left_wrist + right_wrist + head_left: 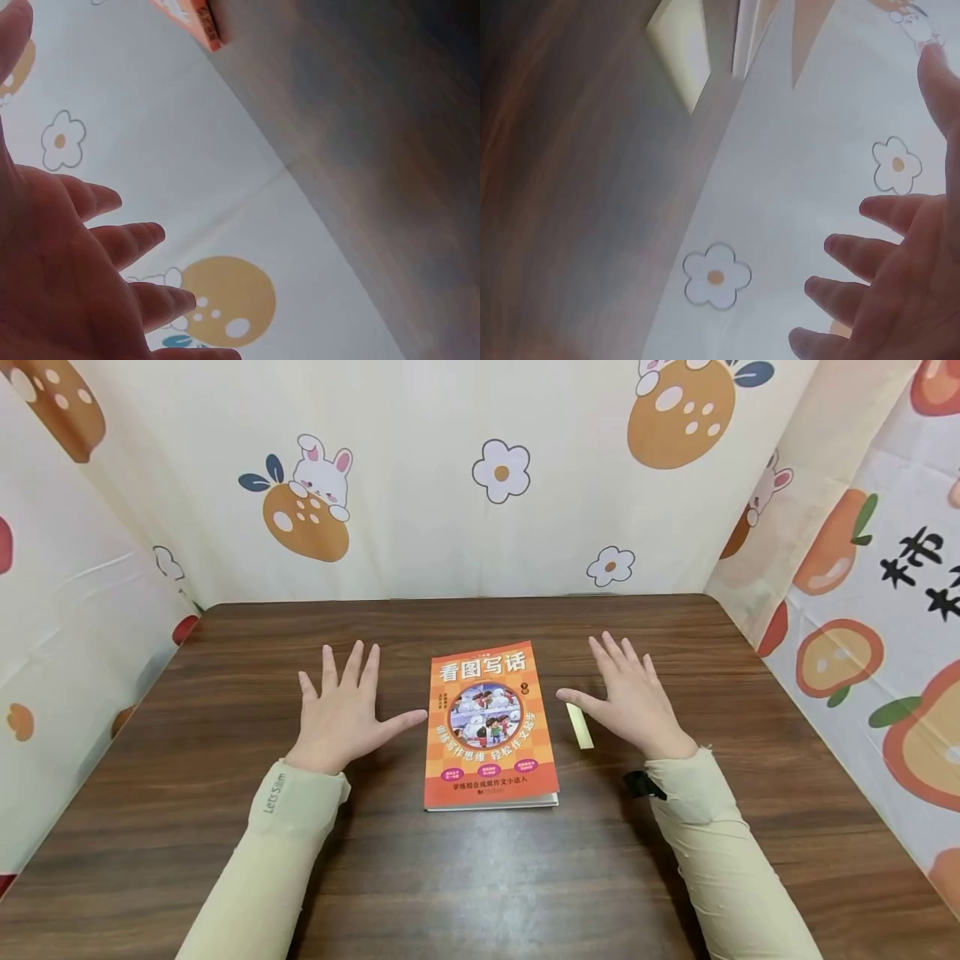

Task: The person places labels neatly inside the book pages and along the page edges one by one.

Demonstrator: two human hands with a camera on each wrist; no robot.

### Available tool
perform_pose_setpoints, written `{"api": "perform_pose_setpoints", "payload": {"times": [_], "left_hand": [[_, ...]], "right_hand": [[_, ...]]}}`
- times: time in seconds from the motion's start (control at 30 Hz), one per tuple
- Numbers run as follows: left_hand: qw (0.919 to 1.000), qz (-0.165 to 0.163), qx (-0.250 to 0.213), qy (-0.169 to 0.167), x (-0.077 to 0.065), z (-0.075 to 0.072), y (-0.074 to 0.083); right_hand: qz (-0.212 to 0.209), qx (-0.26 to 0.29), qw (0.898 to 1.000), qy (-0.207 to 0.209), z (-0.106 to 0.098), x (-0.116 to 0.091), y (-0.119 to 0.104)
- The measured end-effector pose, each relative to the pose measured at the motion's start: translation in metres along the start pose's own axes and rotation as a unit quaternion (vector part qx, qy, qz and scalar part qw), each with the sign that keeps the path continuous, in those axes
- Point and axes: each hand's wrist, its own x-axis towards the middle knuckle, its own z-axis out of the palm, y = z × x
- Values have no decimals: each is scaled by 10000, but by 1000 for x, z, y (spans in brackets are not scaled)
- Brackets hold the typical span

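Observation:
An orange book [491, 768] with a round picture on its cover lies closed in the middle of the table. To its left is my left hand [341, 718], fingers spread, the thumb tip close to the book's left edge. My right hand [637, 702] is spread in the same way on the other side and holds nothing. Between the book and that hand lies a pale yellow paper strip [581, 728], its upper end partly hidden by the thumb. The right wrist view shows the yellow strip [684, 49] near the top, apart from the fingers.
The brown wooden table [487, 877] stretches under both arms. A patterned cloth [420, 527] with rabbits, fruit and flowers hangs behind its far edge, and more cloth [862, 577] hangs along the right side. A dark band [643, 785] circles the right wrist.

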Motion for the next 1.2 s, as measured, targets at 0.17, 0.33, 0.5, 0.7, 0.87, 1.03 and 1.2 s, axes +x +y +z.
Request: {"api": "perform_pose_setpoints", "payload": {"times": [0.17,0.33,0.5,0.7,0.87,1.03,1.2], "left_hand": [[9999,52,-85,-86,2,1,9],[9994,229,-146,-200,1,2,22],[9978,448,-245,-419,-2,4,36],[9948,692,-533,-532,-3,6,54],[9884,775,-998,-840,-6,8,66],[9773,839,-1573,-1148,-9,9,75],[9712,898,-1790,-1293,-8,11,79]], "right_hand": [[12,432,9990,-149,4,2,-9],[238,1089,9929,-418,8,2,-20],[434,1470,9860,-658,16,1,-31],[527,1614,9815,-886,22,4,-41],[581,1602,9791,-1115,28,6,-46],[593,1627,9777,-1191,34,6,-48],[599,1697,9755,-1266,38,6,-47]]}}
